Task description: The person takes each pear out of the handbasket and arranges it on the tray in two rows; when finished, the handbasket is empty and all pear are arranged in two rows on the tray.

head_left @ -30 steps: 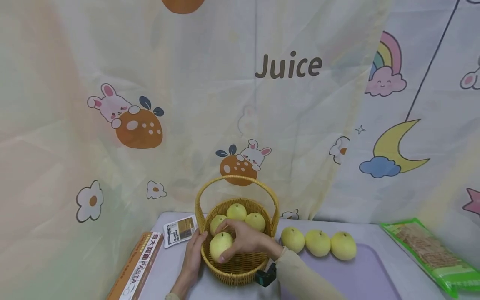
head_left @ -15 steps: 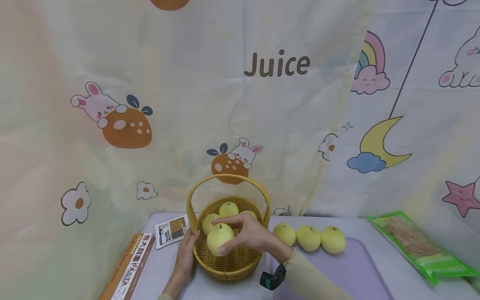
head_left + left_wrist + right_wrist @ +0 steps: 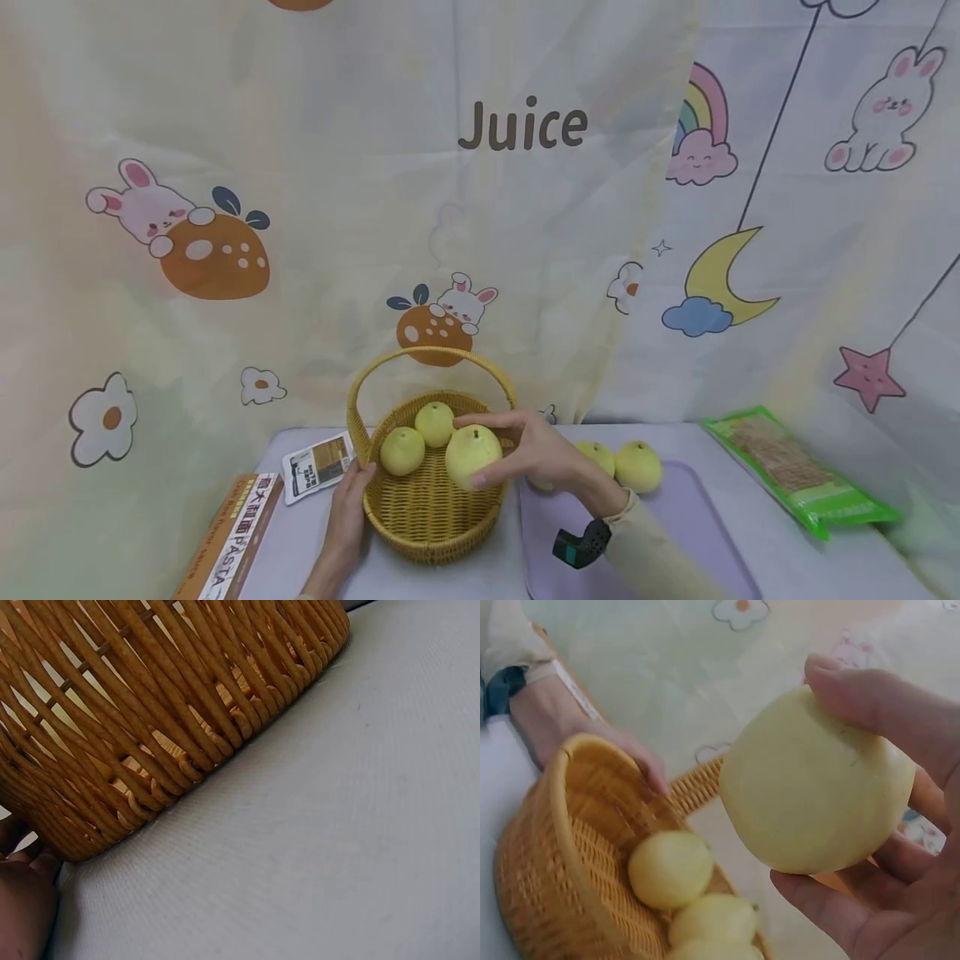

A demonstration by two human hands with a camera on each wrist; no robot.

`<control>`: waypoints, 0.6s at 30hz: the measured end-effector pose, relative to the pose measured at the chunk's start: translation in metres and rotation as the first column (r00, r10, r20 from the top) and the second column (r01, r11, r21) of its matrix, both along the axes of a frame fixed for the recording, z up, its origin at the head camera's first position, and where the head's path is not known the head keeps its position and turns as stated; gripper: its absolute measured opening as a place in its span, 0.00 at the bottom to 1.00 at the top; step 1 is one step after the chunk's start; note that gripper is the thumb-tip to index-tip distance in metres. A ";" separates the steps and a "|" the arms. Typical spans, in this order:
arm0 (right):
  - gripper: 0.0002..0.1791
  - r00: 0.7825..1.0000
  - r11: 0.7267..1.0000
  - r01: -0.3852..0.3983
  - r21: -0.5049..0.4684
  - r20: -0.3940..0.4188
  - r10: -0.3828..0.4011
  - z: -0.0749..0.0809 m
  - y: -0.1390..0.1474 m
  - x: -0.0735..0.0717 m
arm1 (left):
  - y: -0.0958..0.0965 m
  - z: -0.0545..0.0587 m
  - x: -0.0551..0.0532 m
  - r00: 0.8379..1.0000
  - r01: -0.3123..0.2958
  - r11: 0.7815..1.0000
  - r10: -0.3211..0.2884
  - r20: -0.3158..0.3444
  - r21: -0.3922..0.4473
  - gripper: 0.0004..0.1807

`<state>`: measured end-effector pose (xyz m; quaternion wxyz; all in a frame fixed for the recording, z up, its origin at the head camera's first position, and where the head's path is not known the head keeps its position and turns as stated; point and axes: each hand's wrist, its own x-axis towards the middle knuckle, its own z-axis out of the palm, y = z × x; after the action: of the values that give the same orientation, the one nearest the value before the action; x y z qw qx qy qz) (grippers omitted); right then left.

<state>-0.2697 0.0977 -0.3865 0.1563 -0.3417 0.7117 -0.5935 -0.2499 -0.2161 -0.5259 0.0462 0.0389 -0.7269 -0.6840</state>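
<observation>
In the head view my right hand (image 3: 542, 454) grips a round yellow-green pear (image 3: 472, 457) between thumb and fingers, above the right side of a woven basket (image 3: 427, 548). The right wrist view shows this pear clear of the basket. My left hand (image 3: 347, 507) rests with extended fingers against the basket's left side, below the handle. Inside, two pears (image 3: 402, 451) are visible from the head; the right wrist view shows several pale fruits (image 3: 671, 868) there, partly overlapping. In the left wrist view the basket's woven wall (image 3: 150, 705) stands upright on the table.
Right of the basket, several pears (image 3: 637, 467) stand in a row, partly behind my right forearm, by a lilac tray (image 3: 675, 533). A green bag (image 3: 798, 471) lies farther right. On the left are a white packet (image 3: 318, 467) and a pasta box (image 3: 228, 537).
My right hand has lifted the pear from over the basket's left half and carried it right. My left hand stays at the basket. The head view has turned rightward.
</observation>
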 end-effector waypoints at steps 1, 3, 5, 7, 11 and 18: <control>0.38 1.000 1.000 0.013 0.006 0.001 -0.013 0.001 0.005 0.000 | 0.000 0.000 0.000 1.000 0.000 1.000 0.000 0.000 0.002 0.39; 0.39 0.999 0.999 0.035 0.010 0.025 -0.035 0.003 0.017 0.001 | 0.001 0.000 0.000 1.000 0.008 1.000 -0.008 0.005 0.003 0.39; 0.39 0.999 0.999 0.045 0.006 0.030 -0.045 0.004 0.027 0.000 | 0.000 0.001 -0.001 1.000 0.015 1.000 -0.015 0.009 0.001 0.39; 0.40 0.999 0.999 0.045 0.003 0.013 -0.045 0.005 0.037 -0.001 | 0.001 0.001 -0.002 1.000 0.026 1.000 -0.026 0.015 -0.004 0.39; 0.40 0.998 0.999 0.045 0.013 -0.045 -0.045 0.007 0.058 -0.005 | 0.002 0.001 -0.002 1.000 0.023 1.000 -0.023 0.020 -0.005 0.40; 0.38 0.982 0.987 0.153 0.046 -0.120 -0.147 0.015 0.100 -0.013 | -0.002 -0.002 -0.003 1.000 0.008 1.000 -0.007 0.030 -0.013 0.40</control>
<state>-0.2822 0.1975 -0.3710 0.0790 -0.3167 0.7593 -0.5629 -0.2529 -0.2186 -0.5279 0.0331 0.0461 -0.7322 -0.6787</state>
